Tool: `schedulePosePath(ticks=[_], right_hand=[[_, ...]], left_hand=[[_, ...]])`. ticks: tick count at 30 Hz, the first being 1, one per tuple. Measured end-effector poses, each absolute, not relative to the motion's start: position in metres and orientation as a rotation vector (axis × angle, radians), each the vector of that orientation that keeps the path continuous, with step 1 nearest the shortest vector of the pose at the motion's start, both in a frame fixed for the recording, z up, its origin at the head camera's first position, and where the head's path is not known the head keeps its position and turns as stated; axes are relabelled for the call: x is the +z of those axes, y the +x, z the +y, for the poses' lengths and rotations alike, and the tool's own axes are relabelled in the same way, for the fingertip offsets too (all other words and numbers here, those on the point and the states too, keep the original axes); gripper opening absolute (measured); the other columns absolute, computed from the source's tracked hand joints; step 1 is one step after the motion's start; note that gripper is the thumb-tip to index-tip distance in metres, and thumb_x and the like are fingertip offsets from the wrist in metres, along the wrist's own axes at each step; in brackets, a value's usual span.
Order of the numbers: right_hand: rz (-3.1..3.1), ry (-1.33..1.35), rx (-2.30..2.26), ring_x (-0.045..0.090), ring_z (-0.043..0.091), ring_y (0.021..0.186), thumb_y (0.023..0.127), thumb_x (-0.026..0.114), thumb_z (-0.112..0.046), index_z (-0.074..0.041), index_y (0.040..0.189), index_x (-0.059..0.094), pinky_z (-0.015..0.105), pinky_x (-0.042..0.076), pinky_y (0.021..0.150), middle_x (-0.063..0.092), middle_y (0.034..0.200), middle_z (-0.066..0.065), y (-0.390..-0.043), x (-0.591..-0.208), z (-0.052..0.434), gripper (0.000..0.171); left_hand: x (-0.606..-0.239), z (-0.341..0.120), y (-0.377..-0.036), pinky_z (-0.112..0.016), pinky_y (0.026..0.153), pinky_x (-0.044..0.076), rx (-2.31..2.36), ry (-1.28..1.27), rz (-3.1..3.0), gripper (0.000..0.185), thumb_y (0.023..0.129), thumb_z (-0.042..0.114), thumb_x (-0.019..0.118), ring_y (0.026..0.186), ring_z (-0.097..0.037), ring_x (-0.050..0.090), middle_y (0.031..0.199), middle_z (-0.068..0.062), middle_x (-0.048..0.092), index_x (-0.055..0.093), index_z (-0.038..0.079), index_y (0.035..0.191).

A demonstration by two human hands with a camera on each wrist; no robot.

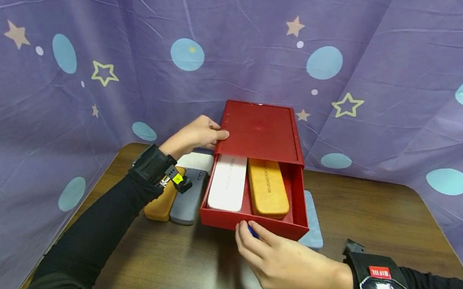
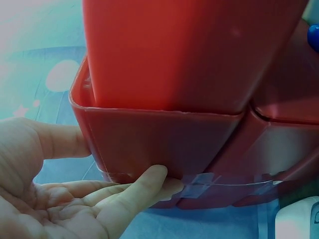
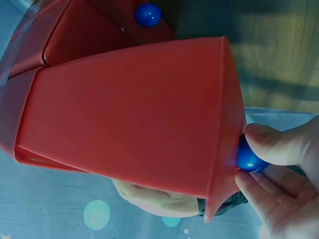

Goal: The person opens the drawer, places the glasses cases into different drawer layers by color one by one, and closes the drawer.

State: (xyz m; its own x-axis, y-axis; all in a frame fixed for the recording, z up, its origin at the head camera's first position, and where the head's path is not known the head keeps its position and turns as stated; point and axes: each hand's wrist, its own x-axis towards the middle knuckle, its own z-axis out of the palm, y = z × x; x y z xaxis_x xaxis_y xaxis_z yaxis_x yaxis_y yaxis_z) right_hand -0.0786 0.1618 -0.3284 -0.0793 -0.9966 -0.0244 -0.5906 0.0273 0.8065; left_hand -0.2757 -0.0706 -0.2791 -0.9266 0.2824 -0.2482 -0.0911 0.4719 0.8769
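While the drawer stands pulled out, each view shows one part of the hold.

Head, box: a red box [image 1: 261, 131] sits mid-bench [image 1: 378, 220] against a purple starred curtain [image 1: 98, 27]; its drawer [image 1: 254, 224] is slid out toward the person.
Head, contents: a white case [image 1: 227, 182] and an orange case [image 1: 267, 187] lie side by side in the drawer.
Head, left hand: the left hand [image 1: 195, 135] rests against the box's left top edge, fingers lightly bent along the side.
Head, right hand: the right hand [image 1: 282, 264] reaches to the drawer front, where a bit of a blue knob [image 1: 252, 230] shows.
Head, around: another orange case [image 1: 161, 203], a grey case [image 1: 189, 197] and a pale blue mat [image 1: 313, 222] lie beside the box.

Left wrist, fingers: fingers [image 2: 144, 186] lie nearly straight, apart from the thumb, touching the box's lower edge near some clear tape [image 2: 209, 179].

Right wrist, fingers: thumb and fingers [image 3: 271, 144] pinch the knob [image 3: 247, 158] on the drawer's face.

Handling: the box looks like stiff, smooth, light plastic, so it would likely slide if unbraced; the small round knob seems the only grip on the drawer and could slip from a loose pinch.
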Motion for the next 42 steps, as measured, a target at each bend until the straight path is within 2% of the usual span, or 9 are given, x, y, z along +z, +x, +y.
schedulePosePath(ticks=[9, 15, 20, 27, 30, 33, 36, 42], right_hand=[[-1.743, 1.631, -0.885, 0.06, 0.031, 0.121, 0.095, 0.039, -0.003, -0.016, 0.111, 0.078, 0.039, 0.05, 0.108, 0.067, 0.126, 0.015, -0.081, -0.324, 0.164, 0.043], [-1.734, 1.624, -0.827, 0.061, 0.032, 0.119, 0.097, 0.031, 0.002, -0.013, 0.106, 0.079, 0.039, 0.052, 0.106, 0.068, 0.123, 0.016, -0.085, -0.325, 0.165, 0.051], [-1.714, 1.585, -0.772, 0.062, 0.031, 0.115, 0.1, 0.024, 0.005, -0.013, 0.099, 0.08, 0.038, 0.054, 0.103, 0.069, 0.118, 0.016, -0.093, -0.325, 0.164, 0.059], [-1.733, 1.541, -0.805, 0.063, 0.03, 0.114, 0.102, 0.022, 0.006, -0.012, 0.102, 0.08, 0.038, 0.054, 0.103, 0.069, 0.118, 0.016, -0.112, -0.324, 0.166, 0.062], [-1.756, 1.534, -0.833, 0.063, 0.03, 0.115, 0.103, 0.041, -0.001, -0.011, 0.104, 0.08, 0.038, 0.053, 0.104, 0.069, 0.119, 0.016, -0.12, -0.324, 0.166, 0.04], [-1.777, 1.526, -0.855, 0.063, 0.03, 0.116, 0.096, 0.066, -0.012, -0.01, 0.106, 0.079, 0.039, 0.053, 0.105, 0.069, 0.119, 0.016, -0.128, -0.324, 0.166, 0.017], [-1.786, 1.511, -0.867, 0.063, 0.029, 0.116, 0.088, 0.078, -0.02, -0.01, 0.107, 0.079, 0.038, 0.053, 0.105, 0.069, 0.12, 0.015, -0.137, -0.325, 0.167, 0.021], [-1.787, 1.485, -0.868, 0.063, 0.028, 0.116, 0.084, 0.083, -0.021, -0.01, 0.105, 0.08, 0.038, 0.053, 0.105, 0.069, 0.119, 0.016, -0.148, -0.326, 0.166, 0.024]], left_hand=[[-0.279, -0.071, -0.276, -0.039, 0.101, 0.056, 1.421, 0.157, 2.373, 0.049, 0.103, 0.017, 0.059, 0.121, -0.033, 0.066, 0.135, -0.024, 0.063, 0.05, -0.011, 0.142], [-0.278, -0.071, -0.276, -0.039, 0.101, 0.055, 1.402, 0.157, 2.38, 0.053, 0.103, 0.018, 0.058, 0.122, -0.033, 0.066, 0.138, -0.024, 0.061, 0.046, -0.011, 0.146], [-0.278, -0.071, -0.276, -0.039, 0.101, 0.056, 1.408, 0.157, 2.378, 0.051, 0.103, 0.018, 0.058, 0.119, -0.032, 0.068, 0.135, -0.024, 0.063, 0.049, -0.011, 0.144], [-0.278, -0.07, -0.275, -0.039, 0.1, 0.056, 1.422, 0.161, 2.375, 0.045, 0.103, 0.017, 0.059, 0.116, -0.031, 0.068, 0.13, -0.024, 0.066, 0.055, -0.01, 0.139], [-0.279, -0.071, -0.275, -0.039, 0.101, 0.056, 1.434, 0.167, 2.368, 0.045, 0.103, 0.016, 0.059, 0.12, -0.033, 0.067, 0.132, -0.025, 0.065, 0.054, -0.011, 0.139], [-0.28, -0.072, -0.275, -0.04, 0.101, 0.055, 1.442, 0.172, 2.362, 0.046, 0.103, 0.016, 0.059, 0.122, -0.034, 0.065, 0.133, -0.025, 0.064, 0.054, -0.011, 0.139], [-0.28, -0.072, -0.276, -0.04, 0.101, 0.055, 1.443, 0.175, 2.365, 0.046, 0.102, 0.016, 0.059, 0.122, -0.034, 0.065, 0.134, -0.024, 0.064, 0.054, -0.011, 0.139], [-0.282, -0.071, -0.278, -0.04, 0.101, 0.055, 1.445, 0.178, 2.362, 0.045, 0.102, 0.015, 0.059, 0.123, -0.033, 0.065, 0.133, -0.025, 0.065, 0.054, -0.011, 0.139]])
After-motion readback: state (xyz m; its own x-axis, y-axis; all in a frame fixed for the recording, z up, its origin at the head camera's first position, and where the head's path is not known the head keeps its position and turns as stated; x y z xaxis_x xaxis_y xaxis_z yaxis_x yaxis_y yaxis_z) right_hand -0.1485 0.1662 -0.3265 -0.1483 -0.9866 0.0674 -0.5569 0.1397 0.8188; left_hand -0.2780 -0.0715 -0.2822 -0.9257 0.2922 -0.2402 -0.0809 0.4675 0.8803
